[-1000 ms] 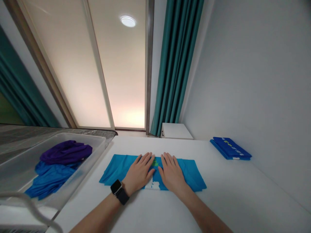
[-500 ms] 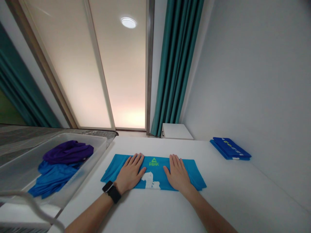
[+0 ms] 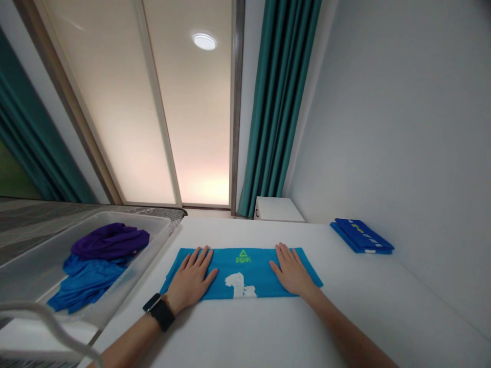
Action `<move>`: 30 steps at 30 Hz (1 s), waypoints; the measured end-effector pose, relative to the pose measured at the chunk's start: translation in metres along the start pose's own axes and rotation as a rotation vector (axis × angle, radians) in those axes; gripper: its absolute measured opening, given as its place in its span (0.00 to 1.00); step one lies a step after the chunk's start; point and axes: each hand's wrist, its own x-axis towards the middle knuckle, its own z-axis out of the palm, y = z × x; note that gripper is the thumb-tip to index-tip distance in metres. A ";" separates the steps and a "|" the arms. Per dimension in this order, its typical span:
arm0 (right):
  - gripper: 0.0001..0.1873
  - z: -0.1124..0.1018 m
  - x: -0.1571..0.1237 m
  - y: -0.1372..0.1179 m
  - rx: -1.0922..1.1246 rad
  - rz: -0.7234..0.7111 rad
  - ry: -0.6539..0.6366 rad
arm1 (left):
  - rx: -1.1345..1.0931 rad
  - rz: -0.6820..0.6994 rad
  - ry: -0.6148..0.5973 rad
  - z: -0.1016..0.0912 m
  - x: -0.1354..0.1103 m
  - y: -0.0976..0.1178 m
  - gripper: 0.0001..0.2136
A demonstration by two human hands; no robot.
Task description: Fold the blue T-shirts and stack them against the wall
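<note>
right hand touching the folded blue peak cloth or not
Touching. The head view shows the right hand lying flat on the folded blue PEAK cloth, near the cloth's right end, with no gap showing.

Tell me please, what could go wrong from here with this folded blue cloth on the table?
The wristwatch on the left hand sits close to the lower edge of the blue PEAK garment, so it might catch the fabric. The garment's left corner also lies fairly near the edge of the white table, beside the plastic bin, so it could perhaps slip off if dragged that way.
</note>
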 end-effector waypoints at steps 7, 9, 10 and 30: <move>0.44 -0.002 0.005 0.008 0.015 -0.046 0.018 | 0.020 0.136 0.050 -0.001 -0.004 -0.002 0.30; 0.43 -0.002 0.004 0.007 0.020 -0.058 0.028 | 0.005 0.264 0.059 -0.007 0.002 -0.004 0.29; 0.43 -0.003 0.004 0.006 0.021 -0.065 0.033 | -0.008 0.347 0.049 -0.011 0.005 -0.004 0.28; 0.38 0.002 0.018 0.005 0.056 -0.076 0.206 | -0.156 0.649 -0.088 -0.028 -0.002 0.015 0.26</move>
